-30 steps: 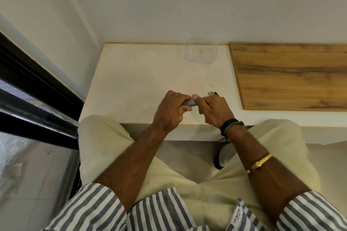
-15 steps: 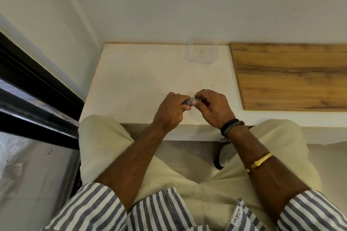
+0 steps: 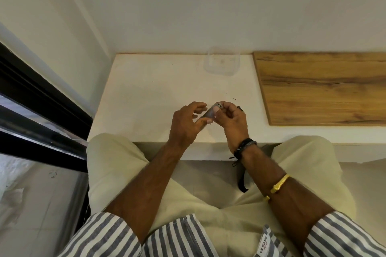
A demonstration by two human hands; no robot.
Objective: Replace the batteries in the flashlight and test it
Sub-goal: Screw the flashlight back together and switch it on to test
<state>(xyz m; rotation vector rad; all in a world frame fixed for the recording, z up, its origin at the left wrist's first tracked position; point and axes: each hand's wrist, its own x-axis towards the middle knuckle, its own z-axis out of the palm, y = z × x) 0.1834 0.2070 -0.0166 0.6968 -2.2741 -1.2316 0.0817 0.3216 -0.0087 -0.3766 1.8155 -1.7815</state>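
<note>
The flashlight (image 3: 208,113) is a small grey cylinder, held tilted just above the white table (image 3: 150,98) near its front edge. My left hand (image 3: 184,126) holds its lower part loosely between the thumb and fingers, with the other fingers spread. My right hand (image 3: 232,121) pinches its upper end with the thumb and fingertips. A small dark piece (image 3: 240,108) shows at the far side of my right hand's fingers; what it is I cannot tell. No loose batteries are visible.
A clear plastic container (image 3: 222,62) stands at the back of the table by the wall. A wooden board (image 3: 323,87) covers the right side. A black window frame (image 3: 41,110) runs along the left. A black strap (image 3: 243,181) hangs below my right wrist.
Both hands have lifted slightly and the flashlight has tilted more upright. My left hand's fingers have loosened and spread. My right hand has moved onto the flashlight's upper end.
</note>
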